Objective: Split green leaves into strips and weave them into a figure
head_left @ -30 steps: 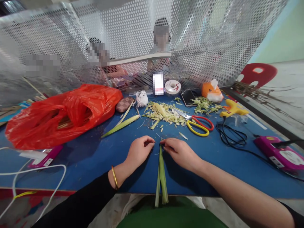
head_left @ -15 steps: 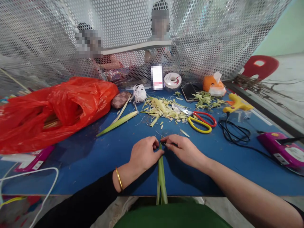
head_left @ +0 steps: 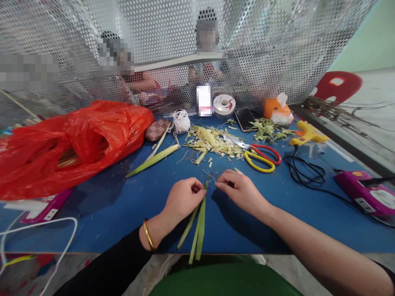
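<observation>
**Leaf strips (head_left: 200,230) held at their tips in the left hand (head_left: 182,200)**

The narrow green strips lie over the near part of the blue desk (head_left: 117,218), right in front of the person; they fan out from the tip, and two of their lower ends reach past the near edge. The left hand's grip pinches their gathered upper end between thumb and forefinger. Just beside it, the right hand (head_left: 242,192) has its grip pressed together on a fine pale thread (head_left: 212,179).

Beyond the hands lie a heap of leaf scraps (head_left: 212,144) and scissors (head_left: 259,157) with one red and one yellow handle, blades touching the heap. To the left are a longer leaf (head_left: 152,160), a ball of white string (head_left: 181,121), a checkered pouch (head_left: 157,130) and a red plastic bag (head_left: 120,123). To the right are a yellow glue gun (head_left: 308,133) and a purple power strip (head_left: 365,193). A lit screen (head_left: 204,99) and a white spool (head_left: 224,105) stand near the perforated panel (head_left: 160,37) at the back; two people sit behind it.
</observation>
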